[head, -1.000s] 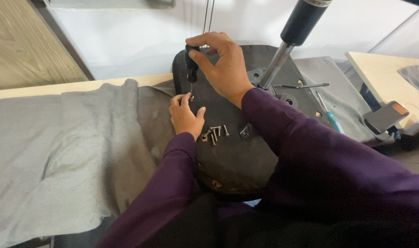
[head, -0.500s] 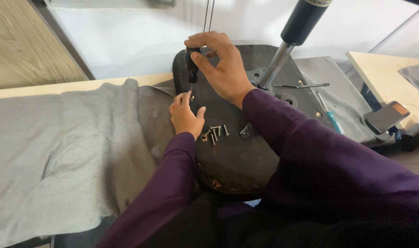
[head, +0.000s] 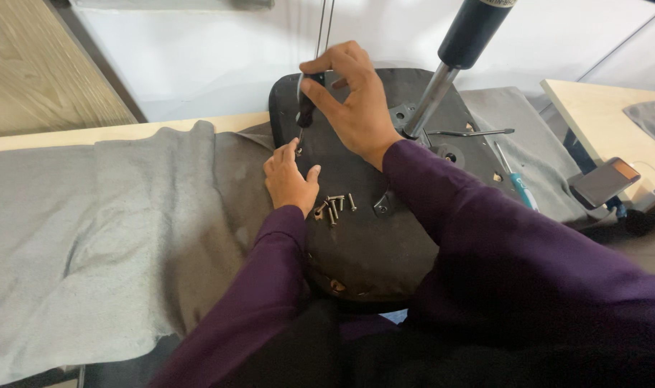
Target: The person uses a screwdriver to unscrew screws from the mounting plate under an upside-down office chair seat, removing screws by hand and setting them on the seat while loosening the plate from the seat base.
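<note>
From the head view, at upper centre of the frame, the right hand (head: 356, 100) grips a black-handled screwdriver (head: 305, 108) upright, tip down on the dark upturned chair seat (head: 370, 244). The left hand (head: 290, 179) rests just below, fingers pinched at the tip — loose screws (head: 334, 207) lie beside it, grey cloth (head: 90, 237) covering the worktop (head: 126, 133) at left.
</note>
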